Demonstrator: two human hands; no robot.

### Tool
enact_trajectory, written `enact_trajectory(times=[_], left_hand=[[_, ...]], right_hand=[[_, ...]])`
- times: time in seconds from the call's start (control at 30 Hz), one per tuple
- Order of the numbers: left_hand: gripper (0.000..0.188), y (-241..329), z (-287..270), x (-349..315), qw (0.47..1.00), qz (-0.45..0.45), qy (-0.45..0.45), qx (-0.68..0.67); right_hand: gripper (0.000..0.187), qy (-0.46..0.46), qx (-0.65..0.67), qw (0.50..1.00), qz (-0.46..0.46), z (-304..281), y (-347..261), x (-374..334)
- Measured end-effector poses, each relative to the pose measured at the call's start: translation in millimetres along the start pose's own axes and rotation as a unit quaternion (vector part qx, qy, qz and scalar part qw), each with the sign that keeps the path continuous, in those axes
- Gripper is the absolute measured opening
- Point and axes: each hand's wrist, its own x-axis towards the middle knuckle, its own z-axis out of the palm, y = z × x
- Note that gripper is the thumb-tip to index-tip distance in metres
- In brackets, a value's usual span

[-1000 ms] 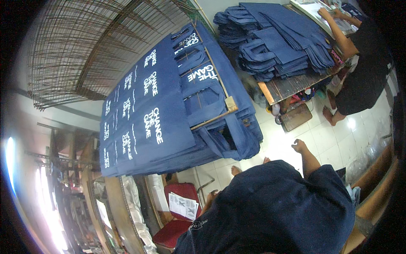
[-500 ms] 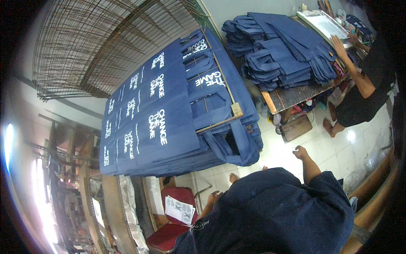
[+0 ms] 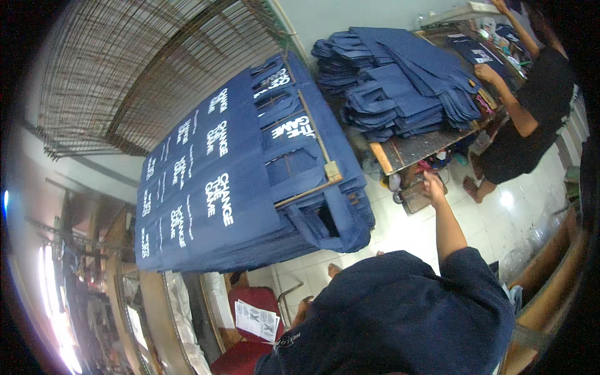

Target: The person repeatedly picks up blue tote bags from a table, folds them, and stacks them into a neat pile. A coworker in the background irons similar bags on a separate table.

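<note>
My right hand (image 3: 432, 187) is stretched forward over the floor, in front of the worktable. Its fingers look spread and nothing shows in them. My left hand (image 3: 304, 309) hangs low beside my body, mostly hidden by my dark shirt, so its fingers cannot be made out. Nearest to it is a red chair (image 3: 251, 300) with printed paper sheets (image 3: 256, 321) on it. Ahead, a large stack of navy cloth bags (image 3: 250, 240) with white lettering lies on a wire rack. A heap of plain navy bags (image 3: 400, 94) covers part of the worktable (image 3: 412, 150).
A co-worker (image 3: 537, 125) stands at the far right, one hand on a raised printing frame (image 3: 465, 12), above a printed navy bag (image 3: 478, 56). Wire racks (image 3: 119, 69) tilt up at the left. A small stool (image 3: 420, 199) stands on the tiled floor, and wooden beams (image 3: 550, 275) lie to the right.
My right arm has reached forward and its fingers have opened out. The co-worker has lifted the printing frame, uncovering a printed bag. The view has shifted slightly.
</note>
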Motion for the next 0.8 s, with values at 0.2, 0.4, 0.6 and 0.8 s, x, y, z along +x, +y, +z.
enact_trajectory(times=[0.2,0.4,0.6,0.8], left_hand=[[0.039,-2,1,10,0.998,0.055,0.015,-0.001],[0.042,10,-21,-12,0.999,0.019,0.014,0.035],[0.056,43,-34,-52,0.996,-0.041,0.053,0.063],[0.057,205,-72,-125,0.988,0.0,0.134,-0.073]], right_hand=[[0.083,0.112,0.204,0.972,-0.038,12,-107,10],[0.106,0.091,0.332,0.935,-0.086,13,-168,30],[0.104,-0.085,0.448,0.888,-0.059,59,-201,57],[0.054,-0.057,0.469,0.879,-0.059,105,-206,123]])
